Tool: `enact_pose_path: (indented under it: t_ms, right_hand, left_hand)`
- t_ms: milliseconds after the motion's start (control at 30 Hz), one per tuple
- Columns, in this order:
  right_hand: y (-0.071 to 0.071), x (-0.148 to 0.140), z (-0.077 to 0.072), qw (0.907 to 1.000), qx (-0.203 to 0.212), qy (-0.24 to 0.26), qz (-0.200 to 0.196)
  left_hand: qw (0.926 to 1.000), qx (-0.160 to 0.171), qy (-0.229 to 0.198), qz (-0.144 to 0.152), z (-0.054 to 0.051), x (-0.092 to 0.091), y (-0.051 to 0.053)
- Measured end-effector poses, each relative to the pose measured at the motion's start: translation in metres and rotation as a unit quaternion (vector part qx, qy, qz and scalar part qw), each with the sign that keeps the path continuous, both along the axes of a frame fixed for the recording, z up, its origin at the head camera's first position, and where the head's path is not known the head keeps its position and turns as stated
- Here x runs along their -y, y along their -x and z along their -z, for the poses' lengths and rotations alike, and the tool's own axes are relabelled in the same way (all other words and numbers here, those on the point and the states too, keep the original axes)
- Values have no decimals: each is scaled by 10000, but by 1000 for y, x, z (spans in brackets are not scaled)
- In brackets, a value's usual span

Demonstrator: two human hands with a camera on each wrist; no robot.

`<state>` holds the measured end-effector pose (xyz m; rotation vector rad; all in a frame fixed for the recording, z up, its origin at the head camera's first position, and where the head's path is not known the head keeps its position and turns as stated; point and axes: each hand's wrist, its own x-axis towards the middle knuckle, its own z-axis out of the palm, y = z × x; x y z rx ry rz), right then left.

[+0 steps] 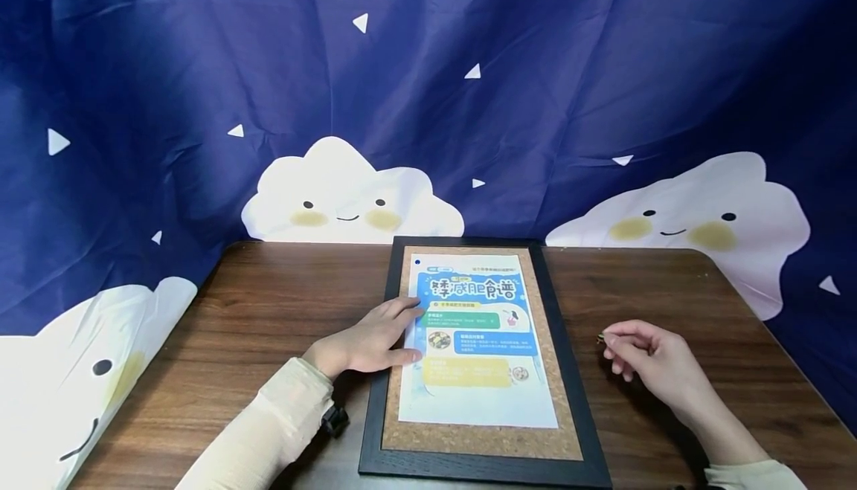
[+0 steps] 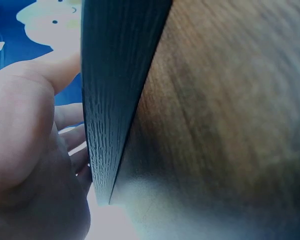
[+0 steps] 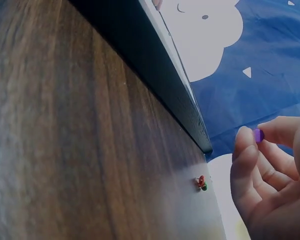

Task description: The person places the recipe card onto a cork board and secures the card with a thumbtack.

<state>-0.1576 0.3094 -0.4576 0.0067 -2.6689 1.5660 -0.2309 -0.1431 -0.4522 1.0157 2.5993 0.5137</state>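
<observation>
A black-framed cork board (image 1: pixel 569 430) lies on the table with a printed paper sheet (image 1: pixel 478 408) on it. One round blue thumbtack (image 1: pixel 418 262) sits at the sheet's upper left corner. My left hand (image 1: pixel 368 341) reaches over the frame's left side, fingers spread and touching the sheet's left edge. To the right of the board, my right hand (image 1: pixel 652 356) pinches a small purple thumbtack (image 3: pixel 259 135) between thumb and forefinger, above the table. Close by on the tabletop lie small red and green thumbtacks (image 3: pixel 201 183).
The brown wooden table (image 1: pixel 308 289) runs out on both sides of the board. Behind it hangs a dark blue curtain (image 1: pixel 415 88) printed with white clouds and triangles. The frame (image 2: pixel 110 100) rises above the tabletop as a raised edge.
</observation>
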Motion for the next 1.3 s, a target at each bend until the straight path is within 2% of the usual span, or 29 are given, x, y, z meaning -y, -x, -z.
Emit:
enact_pose_path:
  t_ms: [333, 600, 800, 967, 1100, 1300]
  right_hand:
    - [-2, 5, -2, 9986, 286, 385, -229]
    - [1, 8, -7, 9980, 281, 557, -115]
    - [3, 12, -8, 9975, 399, 571, 123]
    - [5, 12, -5, 9928, 516, 1067, 175]
    - [6, 13, -2, 9888, 576, 1376, 22]
    - [8, 18, -3, 9921, 625, 1069, -208]
  left_hand:
    - [10000, -7, 22, -7, -1, -1, 0]
    - [10000, 1, 27, -11, 0, 0, 1]
    - [10000, 9, 4, 16, 0, 0, 1]
    - [10000, -9, -49, 50, 1, 1, 1]
    - [10000, 24, -67, 59, 1, 1, 0]
    - [9999, 38, -75, 65, 0, 2, 0]
